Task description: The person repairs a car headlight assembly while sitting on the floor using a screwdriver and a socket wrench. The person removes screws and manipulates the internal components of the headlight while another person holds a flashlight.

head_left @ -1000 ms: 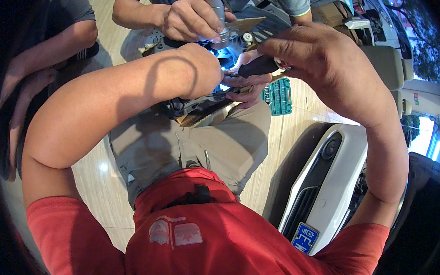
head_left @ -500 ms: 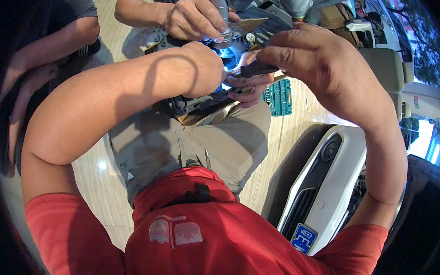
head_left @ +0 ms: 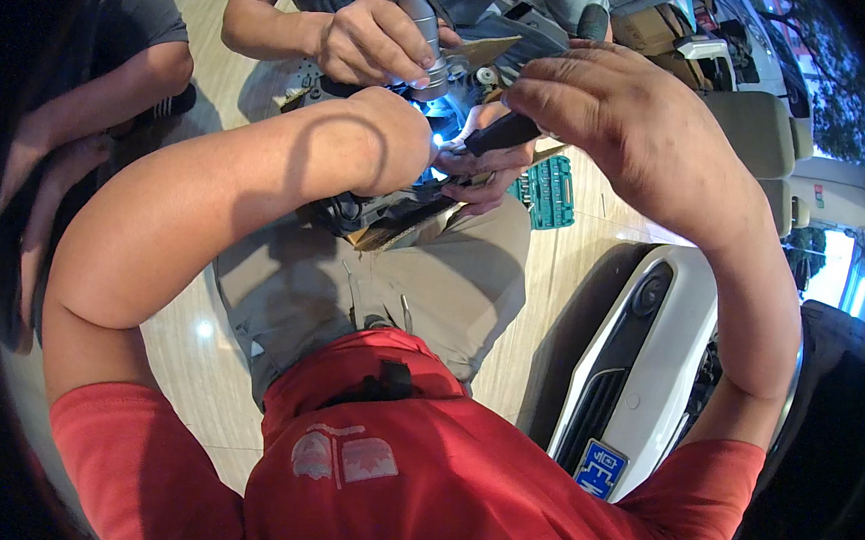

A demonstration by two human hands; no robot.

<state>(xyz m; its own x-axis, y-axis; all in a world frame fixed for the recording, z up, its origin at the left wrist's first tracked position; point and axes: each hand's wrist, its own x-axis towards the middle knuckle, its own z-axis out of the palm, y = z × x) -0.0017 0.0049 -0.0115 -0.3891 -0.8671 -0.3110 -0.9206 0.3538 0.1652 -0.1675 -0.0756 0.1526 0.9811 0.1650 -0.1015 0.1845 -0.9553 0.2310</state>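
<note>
My left hand is bent down at the wrist over a dark assembly of parts, its fingers hidden behind the back of the hand. My right hand is curled over from the right, fingers bent around the end of a black block-like handle; the handle's far end points toward the bright bluish spot. Another person's hand grips a silver flashlight aimed down at the assembly. More fingers, seemingly that person's other hand, lie under the black handle at the assembly's edge.
Brown cardboard sits beneath the assembly, by my lap. A green tool case lies open on the floor, right. A white car bumper stands nearer. Another person's arm is at the left, a beige seat at the far right.
The black handle has turned and shows more of its length and broad side. My left hand has shifted slightly left. The flashlight and the hand holding it have moved slightly left.
</note>
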